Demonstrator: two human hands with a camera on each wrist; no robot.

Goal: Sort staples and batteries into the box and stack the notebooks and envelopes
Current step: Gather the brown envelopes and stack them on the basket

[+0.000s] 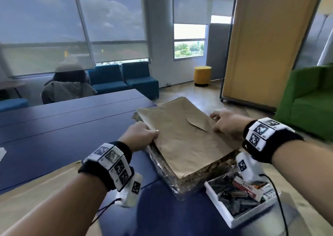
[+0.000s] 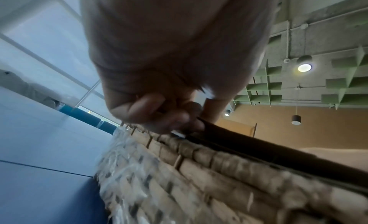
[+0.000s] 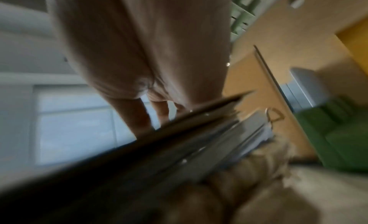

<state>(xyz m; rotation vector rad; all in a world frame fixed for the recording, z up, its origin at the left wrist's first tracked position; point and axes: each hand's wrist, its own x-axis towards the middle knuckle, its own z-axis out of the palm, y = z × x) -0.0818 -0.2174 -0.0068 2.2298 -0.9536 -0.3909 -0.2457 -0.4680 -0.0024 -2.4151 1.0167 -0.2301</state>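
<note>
A large brown envelope [image 1: 182, 138] lies on top of a woven basket [image 1: 189, 183] wrapped in clear plastic, near the blue table's right edge. My left hand [image 1: 153, 133] grips the envelope's left edge, thumb on top. In the left wrist view its curled fingers [image 2: 159, 115] close on the dark stack edge [image 2: 268, 151] at the basket rim [image 2: 199, 172]. My right hand [image 1: 215, 122] rests on the envelope's right side. In the blurred right wrist view its fingers [image 3: 157, 110] lie above the envelope [image 3: 139, 148], with notebook edges [image 3: 229, 140] beneath. The white box [image 1: 232, 219] at the front right holds dark batteries [image 1: 232, 203] and a staple box [image 1: 246, 189].
The blue table [image 1: 63, 127] stretches left and away. A tan sheet [image 1: 36, 190] covers its near left part. A person [image 1: 68, 86] sits at the far side. A green sofa [image 1: 306, 100] and a tan partition [image 1: 261, 46] stand to the right.
</note>
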